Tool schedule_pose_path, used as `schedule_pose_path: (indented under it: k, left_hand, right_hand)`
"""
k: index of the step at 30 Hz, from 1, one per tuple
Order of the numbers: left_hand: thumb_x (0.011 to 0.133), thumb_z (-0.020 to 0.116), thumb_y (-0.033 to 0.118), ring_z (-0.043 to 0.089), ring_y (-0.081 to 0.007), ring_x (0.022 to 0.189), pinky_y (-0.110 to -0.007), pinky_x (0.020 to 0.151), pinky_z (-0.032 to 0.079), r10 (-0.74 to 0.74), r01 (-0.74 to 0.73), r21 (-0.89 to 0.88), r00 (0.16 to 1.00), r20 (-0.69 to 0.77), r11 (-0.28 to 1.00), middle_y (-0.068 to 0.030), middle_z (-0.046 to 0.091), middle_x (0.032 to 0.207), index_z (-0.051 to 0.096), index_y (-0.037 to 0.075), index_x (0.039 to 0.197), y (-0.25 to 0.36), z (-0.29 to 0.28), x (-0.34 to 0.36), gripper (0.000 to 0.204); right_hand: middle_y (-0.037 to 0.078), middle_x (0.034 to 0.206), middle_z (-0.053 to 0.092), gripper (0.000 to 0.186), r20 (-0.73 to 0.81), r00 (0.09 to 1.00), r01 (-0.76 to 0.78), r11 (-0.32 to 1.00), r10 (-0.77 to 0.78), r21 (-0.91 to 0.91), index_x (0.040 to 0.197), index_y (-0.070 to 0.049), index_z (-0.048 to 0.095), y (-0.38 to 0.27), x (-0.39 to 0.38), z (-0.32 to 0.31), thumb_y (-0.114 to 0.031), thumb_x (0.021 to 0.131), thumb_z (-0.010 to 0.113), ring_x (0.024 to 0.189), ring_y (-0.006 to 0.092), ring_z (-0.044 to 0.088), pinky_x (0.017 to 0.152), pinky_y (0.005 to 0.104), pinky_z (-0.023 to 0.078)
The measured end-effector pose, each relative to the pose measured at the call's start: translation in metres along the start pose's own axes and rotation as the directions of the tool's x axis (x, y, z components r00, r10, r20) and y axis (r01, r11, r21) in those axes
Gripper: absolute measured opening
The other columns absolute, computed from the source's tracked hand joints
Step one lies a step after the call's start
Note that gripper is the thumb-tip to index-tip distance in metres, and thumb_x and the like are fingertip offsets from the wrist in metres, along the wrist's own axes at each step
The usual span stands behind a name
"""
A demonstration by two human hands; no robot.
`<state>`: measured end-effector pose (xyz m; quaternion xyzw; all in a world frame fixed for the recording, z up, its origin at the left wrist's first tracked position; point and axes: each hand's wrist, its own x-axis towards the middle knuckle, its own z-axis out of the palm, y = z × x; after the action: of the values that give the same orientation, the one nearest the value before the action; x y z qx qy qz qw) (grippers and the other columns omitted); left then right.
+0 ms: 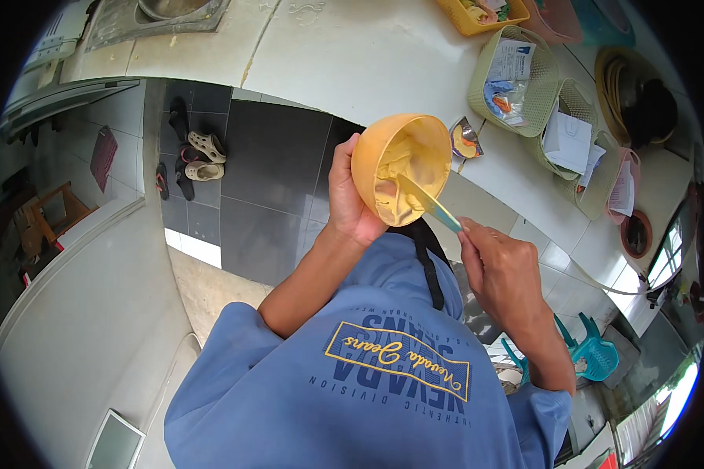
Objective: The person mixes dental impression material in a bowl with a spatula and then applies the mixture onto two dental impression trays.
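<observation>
An orange-yellow bowl (365,156) is held up in front of my chest, tilted so that its inside shows. My left hand (350,195) grips it from the left side and below. Thick, creamy yellow paste (407,160) coats the inner wall and bottom. In my right hand (497,262) is the handle of a pale green spatula (442,213), its paste-smeared yellow blade reaching into the bowl. The fingers of my right hand are closed around the handle. Just beyond the bowl, a small torn sachet (466,139) lies on the counter edge.
A white tiled counter (344,55) runs along the far side, with a metal sink (160,19) at its left end. Pale green baskets (477,90) of papers and packets line the right. Shoes (205,156) lie on dark floor tiles; a turquoise plastic chair (598,356) stands lower right.
</observation>
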<state>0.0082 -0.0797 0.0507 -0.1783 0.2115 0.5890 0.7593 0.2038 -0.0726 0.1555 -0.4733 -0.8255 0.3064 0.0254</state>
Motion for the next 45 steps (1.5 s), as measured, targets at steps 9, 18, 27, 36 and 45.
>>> schedule_pose_path:
  k: [9,18,27,36,45]
  left_hand:
    - [0.094,0.042,0.042,0.060,-0.0260,0.103,-0.041,0.086,0.053,-0.131,0.134,-0.067,0.990,0.048,0.989,-0.0136,0.060,0.117,0.055,0.003,0.121,0.008,0.004,0.000,0.048]
    - [0.091,0.044,0.039,0.061,-0.0253,0.102,-0.041,0.087,0.053,0.008,0.002,0.079,0.992,-0.125,0.997,-0.0116,0.061,0.114,0.057,0.004,0.117,0.001,0.000,0.006,0.045]
    - [0.090,0.050,0.045,0.057,-0.0263,0.110,-0.045,0.092,0.050,0.131,-0.130,0.014,0.991,-0.037,0.991,-0.0095,0.058,0.121,0.052,0.009,0.125,0.003,0.013,0.004,0.050]
    - [0.091,0.037,0.041,0.056,-0.0295,0.113,-0.047,0.095,0.049,-0.065,0.077,-0.049,0.977,0.202,0.996,-0.0124,0.054,0.127,0.049,0.007,0.129,0.009,0.034,0.014,0.053]
    - [0.095,0.043,0.045,0.055,-0.0286,0.116,-0.048,0.095,0.049,-0.250,0.235,0.116,0.957,0.145,0.965,-0.0136,0.053,0.129,0.048,0.008,0.131,0.002,0.042,0.010,0.052]
  right_hand:
    - [0.001,0.086,0.061,0.035,-0.116,0.964,0.196,0.936,-0.238,-0.294,0.111,-0.016,0.066,0.013,0.027,-0.012,-0.009,0.077,0.070,0.066,0.0151,0.061,0.051,0.0303,0.048]
    - [0.007,0.075,0.063,0.028,-0.056,0.998,0.062,0.808,-0.036,0.586,0.115,-0.003,0.064,0.018,-0.008,0.045,-0.010,0.088,0.062,0.060,0.0173,0.058,0.051,0.0264,0.044]
    - [0.010,0.082,0.062,0.042,-0.450,0.884,0.105,0.882,0.129,0.459,0.120,-0.009,0.064,-0.010,-0.001,0.068,0.001,0.079,0.068,0.066,0.0167,0.060,0.055,0.0253,0.048]
    - [0.011,0.083,0.066,0.036,-0.503,0.857,0.087,0.931,0.111,0.354,0.110,-0.009,0.069,0.026,-0.064,0.053,0.003,0.076,0.069,0.069,0.0212,0.063,0.059,0.0301,0.051]
    - [0.008,0.079,0.067,0.027,-0.292,0.950,0.182,0.957,-0.112,0.227,0.104,-0.008,0.071,0.027,-0.009,-0.013,0.002,0.079,0.066,0.061,0.0160,0.063,0.054,0.0261,0.049]
